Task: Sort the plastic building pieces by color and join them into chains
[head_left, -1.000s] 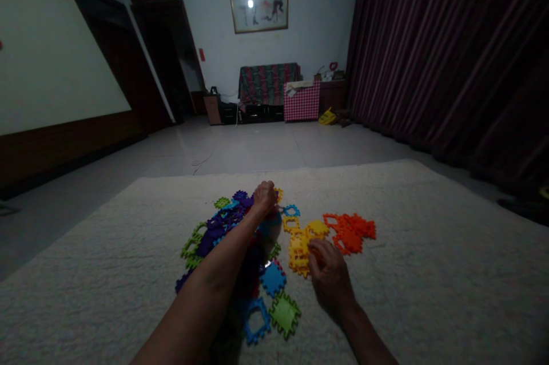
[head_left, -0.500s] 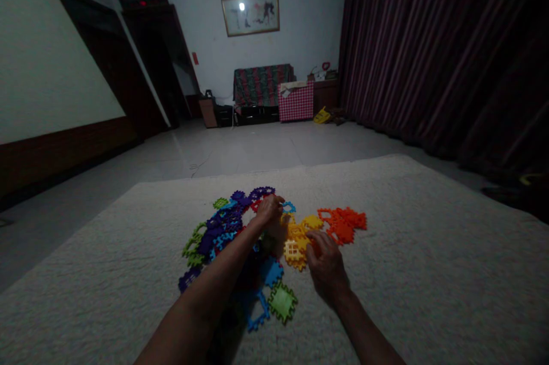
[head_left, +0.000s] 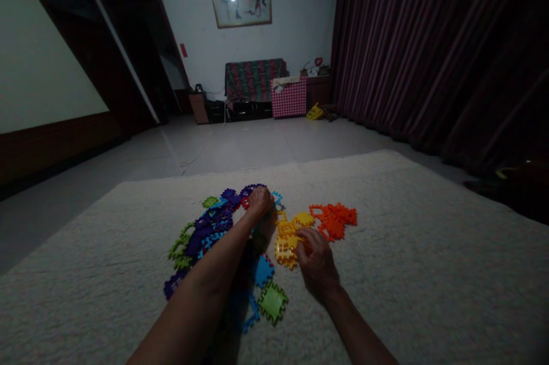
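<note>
I've got the yellow pieces (head_left: pixel 284 249) lower centre, just left of my nearer right hand (head_left: pixel 317 259), down-right of my left hand (head_left: pixel 260 200), both half-curled, grips I can't tell.

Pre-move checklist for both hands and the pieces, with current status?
1. Right hand at the yellow pieces: ok.
2. Right-hand grip on a piece: cannot tell.
3. Left hand holding a piece: cannot tell, fingers not clearly visible.
4. Unblocked view of the mixed pile: not ok, left forearm covers part.
5. Orange pieces grouped together: ok.
6. Nearest green piece uncovered by hands: ok.
</note>
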A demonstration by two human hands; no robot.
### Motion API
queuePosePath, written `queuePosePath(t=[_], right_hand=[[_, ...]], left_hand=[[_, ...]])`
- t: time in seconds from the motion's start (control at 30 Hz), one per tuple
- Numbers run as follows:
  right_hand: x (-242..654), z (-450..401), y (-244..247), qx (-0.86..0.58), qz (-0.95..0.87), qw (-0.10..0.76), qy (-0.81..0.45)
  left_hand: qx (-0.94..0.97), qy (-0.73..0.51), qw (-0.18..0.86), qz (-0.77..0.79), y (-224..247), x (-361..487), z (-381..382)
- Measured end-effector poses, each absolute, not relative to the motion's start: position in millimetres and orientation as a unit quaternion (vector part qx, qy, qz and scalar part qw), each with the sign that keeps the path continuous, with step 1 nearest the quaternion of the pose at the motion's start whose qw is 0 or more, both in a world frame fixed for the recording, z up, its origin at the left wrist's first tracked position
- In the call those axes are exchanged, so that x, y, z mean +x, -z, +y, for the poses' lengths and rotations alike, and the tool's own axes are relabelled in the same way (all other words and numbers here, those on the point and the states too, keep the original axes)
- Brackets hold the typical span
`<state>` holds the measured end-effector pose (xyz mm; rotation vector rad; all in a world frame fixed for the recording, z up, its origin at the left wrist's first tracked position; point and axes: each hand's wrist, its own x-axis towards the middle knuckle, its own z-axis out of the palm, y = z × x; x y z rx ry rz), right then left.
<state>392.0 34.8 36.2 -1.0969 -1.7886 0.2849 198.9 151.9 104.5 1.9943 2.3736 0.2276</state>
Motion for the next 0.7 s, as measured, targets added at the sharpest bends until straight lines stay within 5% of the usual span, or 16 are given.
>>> queuePosePath(t=[0.2,0.47,0.7], right_hand=[[391,35,-37,-0.446,-0.742,0.488,-0.116],[393,40,-28,-0.442,-0.744,0.489,-0.108],[392,39,-31,-0.439,-0.748,0.485,-0.112]], left_hand=[[0.617,-0.037,-0.025,0.786,-120,160,126],[0.797,0.005,0.014,0.604,-100,162,115],[0.755,-0.003,-0.007,0.656,-91,154,106]])
